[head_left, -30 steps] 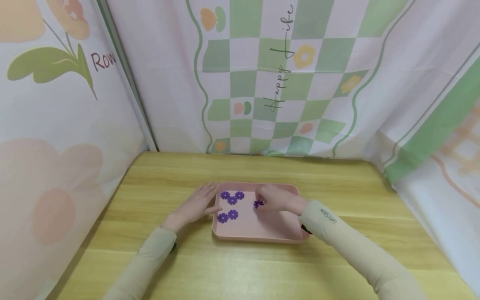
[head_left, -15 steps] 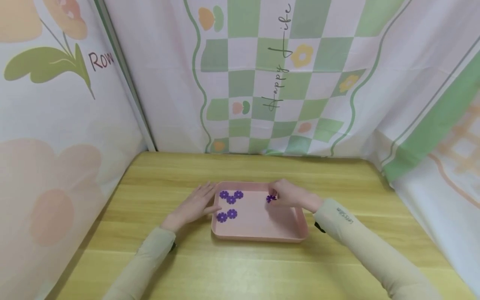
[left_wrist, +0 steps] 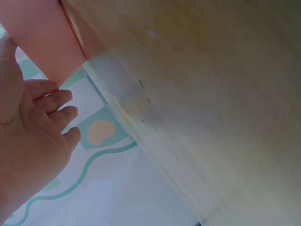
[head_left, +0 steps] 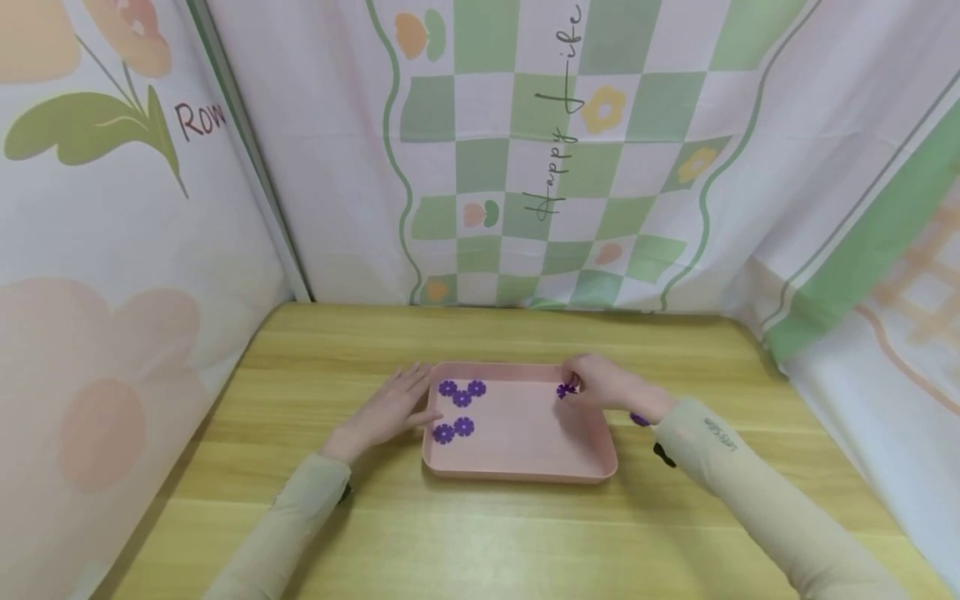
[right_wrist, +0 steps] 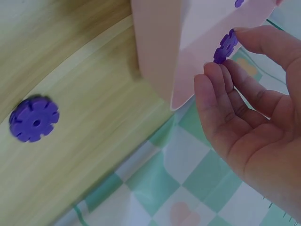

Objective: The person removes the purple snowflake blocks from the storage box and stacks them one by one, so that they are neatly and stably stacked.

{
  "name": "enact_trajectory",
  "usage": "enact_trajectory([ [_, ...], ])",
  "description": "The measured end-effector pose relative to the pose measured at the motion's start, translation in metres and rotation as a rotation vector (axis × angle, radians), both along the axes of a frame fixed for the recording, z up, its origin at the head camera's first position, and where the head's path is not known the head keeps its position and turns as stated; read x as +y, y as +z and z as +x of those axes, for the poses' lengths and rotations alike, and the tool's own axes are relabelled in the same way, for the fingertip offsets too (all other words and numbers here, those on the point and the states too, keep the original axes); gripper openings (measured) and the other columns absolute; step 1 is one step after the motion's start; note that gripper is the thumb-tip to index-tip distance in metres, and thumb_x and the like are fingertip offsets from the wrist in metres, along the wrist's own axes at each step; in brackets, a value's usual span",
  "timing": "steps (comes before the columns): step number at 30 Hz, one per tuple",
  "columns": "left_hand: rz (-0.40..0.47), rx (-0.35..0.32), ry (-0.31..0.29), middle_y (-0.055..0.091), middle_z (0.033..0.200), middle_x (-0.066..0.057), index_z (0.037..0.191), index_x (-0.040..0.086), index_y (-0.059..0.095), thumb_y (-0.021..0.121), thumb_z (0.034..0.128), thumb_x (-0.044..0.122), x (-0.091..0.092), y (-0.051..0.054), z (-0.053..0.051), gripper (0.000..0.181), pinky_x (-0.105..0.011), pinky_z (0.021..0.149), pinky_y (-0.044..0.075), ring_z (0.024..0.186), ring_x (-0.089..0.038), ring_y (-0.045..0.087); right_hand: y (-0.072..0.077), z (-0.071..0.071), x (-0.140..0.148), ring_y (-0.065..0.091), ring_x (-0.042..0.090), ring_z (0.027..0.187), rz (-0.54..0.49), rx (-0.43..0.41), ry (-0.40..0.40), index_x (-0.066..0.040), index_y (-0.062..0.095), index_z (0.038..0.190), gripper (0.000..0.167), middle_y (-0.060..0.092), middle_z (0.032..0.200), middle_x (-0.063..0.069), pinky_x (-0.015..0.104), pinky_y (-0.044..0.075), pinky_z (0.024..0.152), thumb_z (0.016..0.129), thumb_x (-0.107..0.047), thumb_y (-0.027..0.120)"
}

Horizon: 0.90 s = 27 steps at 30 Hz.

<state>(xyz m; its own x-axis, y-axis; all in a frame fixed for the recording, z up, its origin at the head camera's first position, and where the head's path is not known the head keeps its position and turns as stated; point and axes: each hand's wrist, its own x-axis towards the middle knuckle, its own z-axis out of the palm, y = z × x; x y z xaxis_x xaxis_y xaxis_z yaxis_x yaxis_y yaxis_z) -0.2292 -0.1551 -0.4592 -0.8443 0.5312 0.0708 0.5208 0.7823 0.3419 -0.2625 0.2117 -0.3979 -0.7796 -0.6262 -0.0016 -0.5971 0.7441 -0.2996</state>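
Pinching purple disc (right_wrist: 226,46), right fingers (right_wrist: 249,84), face apparently tilted, over pink tray (head_left: 519,477)

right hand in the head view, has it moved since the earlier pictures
Yes. Against the pink tray, the right hand has moved toward the tray's right end and slightly toward its far edge, pinching a purple disc.
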Motion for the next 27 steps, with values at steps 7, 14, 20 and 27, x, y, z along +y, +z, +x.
enact_trajectory([
  [7,-0.013,-0.012,0.004,0.022,0.163,-0.02,0.158,0.006,0.017,0.053,0.0979,0.051,0.0,0.001,0.0,0.083,-0.054,0.128,0.014,0.154,-0.037,0.019,0.001,0.001,0.013,0.055,0.011,0.069,-0.003,-0.029,-0.064,-0.002,0.066,0.087,0.015,0.065,0.078,0.006,0.022,0.05,0.061,0.079,-0.01,0.076],
  [14,-0.002,0.001,-0.003,0.025,0.162,-0.022,0.157,0.003,0.02,0.055,0.0982,0.047,0.0,0.002,0.001,0.082,-0.056,0.127,0.016,0.152,-0.04,0.022,0.001,0.001,0.027,0.056,0.01,0.069,-0.029,-0.026,-0.07,-0.003,0.066,0.087,0.014,0.066,0.078,0.006,0.022,0.051,0.06,0.08,-0.01,0.075],
  [20,0.002,0.005,0.0,0.025,0.162,-0.022,0.157,0.002,0.02,0.055,0.0982,0.047,-0.001,0.0,0.0,0.082,-0.057,0.127,0.017,0.152,-0.041,0.022,0.001,0.002,0.039,0.061,0.012,0.073,-0.023,-0.007,-0.074,-0.003,0.066,0.086,0.014,0.068,0.081,0.006,0.024,0.056,0.064,0.079,-0.01,0.076],
  [27,0.009,0.004,-0.003,0.025,0.162,-0.022,0.157,0.002,0.02,0.056,0.0981,0.046,0.0,0.001,0.0,0.082,-0.056,0.127,0.016,0.152,-0.041,0.022,0.0,0.004,0.053,0.063,0.014,0.071,-0.035,0.046,-0.057,-0.002,0.065,0.083,0.014,0.069,0.078,0.007,0.023,0.056,0.063,0.078,-0.008,0.077],
])
